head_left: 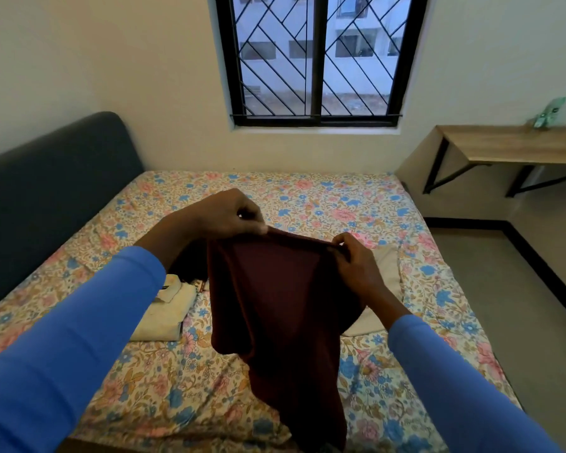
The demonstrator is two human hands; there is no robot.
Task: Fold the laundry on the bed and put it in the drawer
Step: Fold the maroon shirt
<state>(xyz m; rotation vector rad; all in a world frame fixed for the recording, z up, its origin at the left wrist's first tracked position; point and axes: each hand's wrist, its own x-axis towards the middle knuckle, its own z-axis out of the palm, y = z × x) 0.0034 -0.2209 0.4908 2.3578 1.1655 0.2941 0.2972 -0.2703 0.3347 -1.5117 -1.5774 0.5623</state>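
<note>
The left hand (229,212) and right hand (353,256) are each pinching the top edge of a maroon garment (275,305), holding it spread above the middle of the bed (307,197). It is hanging unevenly, so a slipping pinch would likely be skewing the fold. A folded cream garment (164,315) is lying on the bed's headboard side. A barred window (317,60) is facing in beyond the bed, and a wooden desk (510,145) is standing off the bed's far foot corner.

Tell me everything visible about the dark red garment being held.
The dark red garment is plain, soft-looking fabric, hanging in loose folds. The left hand and right hand each pinch its top edge, holding it above the floral bed. Its lower end droops toward the bed; contact there is unclear.
</note>
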